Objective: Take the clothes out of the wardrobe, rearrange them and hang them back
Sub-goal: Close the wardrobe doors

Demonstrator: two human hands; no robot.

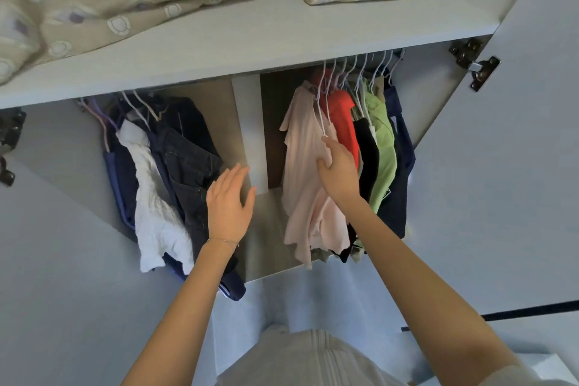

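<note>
The wardrobe stands with both doors swung wide, the left door (56,229) and the right door (517,166) framing the opening. A pale upright divider (249,122) splits the hanging space into two compartments under a long shelf (250,41). The freest room lies in the right compartment, a bare strip of brown back panel (272,122) between the divider and the pink shirt (305,166). The right hand (340,168) grips this shirt partway down its right edge, thumb curled into the cloth and fingers wrapped behind it. The left hand (230,200) is raised in front of the divider's lower end with fingers straight and close together, holding nothing; whether it touches the jeans (188,150) beside it cannot be told. A thin bracelet (224,241) circles that wrist. To the right, the pink shirt is crowded by a red garment (343,116), a black garment (368,147), a green garment (383,141) and a navy garment (402,147), all packed closely on white hangers (344,72) that run up to the right wall. In the left compartment the jeans hang against a white garment (153,191), with dark blue pieces behind. A patterned quilt (109,0) lies heaped on the shelf, and a metal hinge (474,67) juts at the right door's top. The pink shirt hangs lengthwise from its hanger, collar up and hem down, its front turned toward the divider.
</note>
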